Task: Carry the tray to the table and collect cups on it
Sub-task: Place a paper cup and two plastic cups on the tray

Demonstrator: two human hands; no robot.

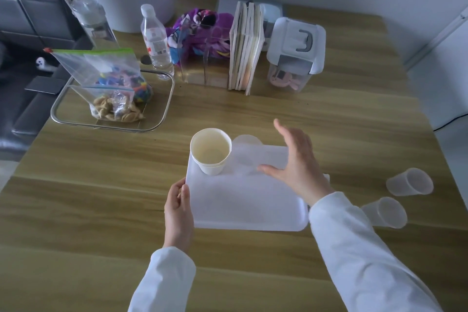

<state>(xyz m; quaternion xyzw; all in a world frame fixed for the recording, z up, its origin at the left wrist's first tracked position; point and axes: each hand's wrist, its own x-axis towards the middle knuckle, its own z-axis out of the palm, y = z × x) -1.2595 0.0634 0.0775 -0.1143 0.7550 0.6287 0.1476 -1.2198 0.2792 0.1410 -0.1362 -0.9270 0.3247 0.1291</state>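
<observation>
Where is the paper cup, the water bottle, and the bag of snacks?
paper cup (211, 151): head view, on its inner wall.
water bottle (157, 43): head view, on its label.
bag of snacks (116, 109): head view, on the snacks seen through the plastic.

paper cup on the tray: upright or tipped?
Upright. The paper cup stands on its base at the white tray's far-left corner, its open mouth facing up.

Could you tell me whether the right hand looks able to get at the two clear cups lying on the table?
Probably yes: the right hand hovers open over the tray, and nothing lies between it and the clear cups on its side.
</observation>
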